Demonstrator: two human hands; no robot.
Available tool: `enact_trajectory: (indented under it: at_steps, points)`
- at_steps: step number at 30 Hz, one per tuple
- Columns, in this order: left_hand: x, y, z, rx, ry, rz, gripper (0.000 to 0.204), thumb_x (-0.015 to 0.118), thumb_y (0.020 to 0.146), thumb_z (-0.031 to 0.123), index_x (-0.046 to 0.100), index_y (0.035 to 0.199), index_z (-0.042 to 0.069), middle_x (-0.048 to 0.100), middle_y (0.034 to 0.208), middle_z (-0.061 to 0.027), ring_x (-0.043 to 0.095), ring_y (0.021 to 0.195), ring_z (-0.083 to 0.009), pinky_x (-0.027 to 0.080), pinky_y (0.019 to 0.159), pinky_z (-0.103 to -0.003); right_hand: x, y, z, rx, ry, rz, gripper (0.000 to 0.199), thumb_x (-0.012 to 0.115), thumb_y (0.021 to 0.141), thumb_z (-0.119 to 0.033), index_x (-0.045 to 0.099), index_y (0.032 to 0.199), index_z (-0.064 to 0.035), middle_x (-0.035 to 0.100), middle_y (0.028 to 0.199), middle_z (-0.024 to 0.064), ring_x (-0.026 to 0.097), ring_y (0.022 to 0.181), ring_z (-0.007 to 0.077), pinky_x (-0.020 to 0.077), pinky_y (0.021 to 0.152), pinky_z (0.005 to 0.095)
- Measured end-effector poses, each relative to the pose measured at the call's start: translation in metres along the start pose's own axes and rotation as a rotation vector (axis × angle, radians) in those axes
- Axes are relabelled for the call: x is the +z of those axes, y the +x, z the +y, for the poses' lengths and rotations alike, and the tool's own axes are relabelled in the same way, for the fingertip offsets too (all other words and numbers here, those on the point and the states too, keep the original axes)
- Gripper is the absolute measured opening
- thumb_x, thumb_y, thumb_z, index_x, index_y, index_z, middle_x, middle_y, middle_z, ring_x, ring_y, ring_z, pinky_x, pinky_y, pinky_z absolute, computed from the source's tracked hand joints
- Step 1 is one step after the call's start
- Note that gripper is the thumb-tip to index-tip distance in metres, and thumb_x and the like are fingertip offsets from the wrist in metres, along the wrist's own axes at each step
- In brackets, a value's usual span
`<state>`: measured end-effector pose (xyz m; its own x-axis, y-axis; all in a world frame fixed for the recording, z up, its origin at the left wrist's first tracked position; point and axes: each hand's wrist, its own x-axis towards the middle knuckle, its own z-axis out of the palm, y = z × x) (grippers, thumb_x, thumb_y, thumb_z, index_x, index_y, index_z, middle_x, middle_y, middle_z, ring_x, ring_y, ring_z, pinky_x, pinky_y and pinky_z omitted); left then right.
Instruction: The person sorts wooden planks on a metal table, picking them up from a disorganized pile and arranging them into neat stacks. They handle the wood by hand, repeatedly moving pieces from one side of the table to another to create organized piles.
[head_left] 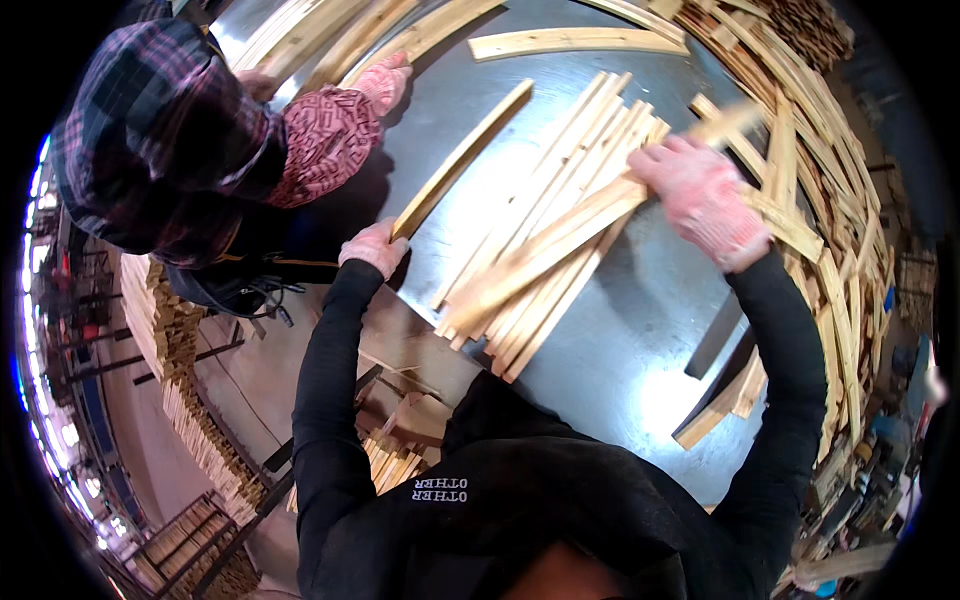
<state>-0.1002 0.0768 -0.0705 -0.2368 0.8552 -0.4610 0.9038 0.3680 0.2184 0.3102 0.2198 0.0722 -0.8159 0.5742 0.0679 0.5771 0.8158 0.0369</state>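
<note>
Bright overhd light, glare on metal table (650, 330), fisheye edges bent.

Both black-sleeved arms reach forward. The gloved left hand (375, 248) is curled closed. The pink-gloved right hand (703, 197) lies farther ahead, fingers bent downward.

Pink knitted gloves are worn on the left hand (375, 247) and right hand (703, 197); the arms are covered by long black sleeves (325, 400).

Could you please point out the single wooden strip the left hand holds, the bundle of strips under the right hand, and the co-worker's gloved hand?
single wooden strip (462, 158), head view, mid-length of the strip.
bundle of strips (545, 240), head view, middle of the bundle.
co-worker's gloved hand (384, 82), head view, back of the glove.
</note>
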Motion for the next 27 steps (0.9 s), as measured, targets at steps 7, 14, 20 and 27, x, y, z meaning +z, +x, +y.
enact_trajectory:
  at_steps: [7,14,20,27]
  points:
    - [-0.017,0.032,-0.018,0.080,-0.161,-0.080,0.043,0.053,0.092,0.047,0.066,0.113,0.012,0.070,0.105,-0.0150,0.065,0.103,-0.0344,0.049,0.087,-0.041,0.132,0.171,-0.053,-0.163,0.035,-0.064,0.013,0.065,0.075,-0.015,0.071,0.077,-0.0045,0.066,0.068,0.0111,0.070,0.071,0.0285,0.0528,0.062,0.0430]
    - [0.023,-0.005,-0.001,0.051,-0.088,-0.099,0.097,0.072,0.079,0.045,0.022,0.155,0.009,0.063,0.123,-0.0253,0.064,0.106,-0.0390,0.049,0.093,-0.044,0.145,0.185,-0.060,-0.174,0.321,0.534,0.004,0.051,0.090,-0.010,0.053,0.086,-0.0103,0.049,0.060,0.0079,0.059,0.062,0.0298,0.0495,0.061,0.0470]
    - [0.049,0.004,-0.009,0.009,-0.031,-0.017,0.090,0.068,0.080,0.039,0.024,0.153,0.014,0.067,0.116,-0.0229,0.067,0.097,-0.0403,0.050,0.090,-0.047,0.153,0.076,0.124,0.714,0.157,0.074,0.049,0.057,0.092,-0.039,0.057,0.129,-0.0070,0.067,0.117,0.0157,0.060,0.114,0.0312,0.0408,0.098,0.0474]
    - [0.030,-0.015,0.012,-0.009,-0.188,0.361,0.081,0.075,0.076,0.026,0.039,0.144,0.001,0.055,0.131,-0.0261,0.058,0.115,-0.0389,0.047,0.098,-0.046,0.149,0.086,0.142,0.750,0.226,-0.364,0.058,0.058,0.093,-0.044,0.048,0.146,-0.0226,0.063,0.134,0.0031,0.052,0.130,0.0223,0.0261,0.111,0.0482]
